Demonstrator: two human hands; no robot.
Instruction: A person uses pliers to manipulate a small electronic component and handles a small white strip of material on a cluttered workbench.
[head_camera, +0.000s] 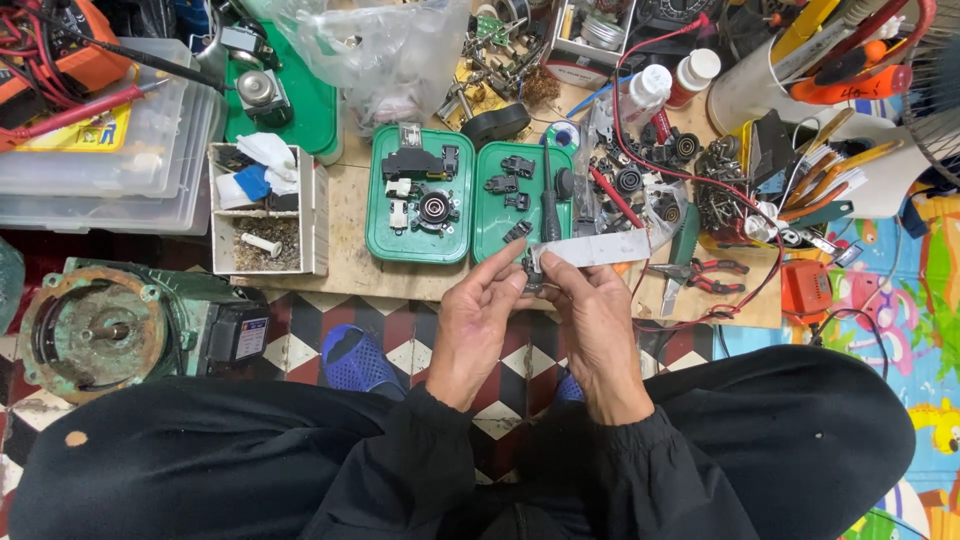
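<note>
small dark part (531, 272): mostly hidden between fingertips, kind unclear | fan (940, 90): cut by right edge | motor (110, 325): partly behind knee

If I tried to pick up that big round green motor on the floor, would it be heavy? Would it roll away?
The green motor looks like thick, rusty metal, so it is probably very heavy for its size. Its body is round, so it might rock or roll if pushed. The black box on its side would likely stop it rolling far.

Both hands, left (478, 318) and right (597, 315), pinch a small black part (531, 272) together. Two green trays (420, 195) lie on the worktop (345, 255) behind.
</note>
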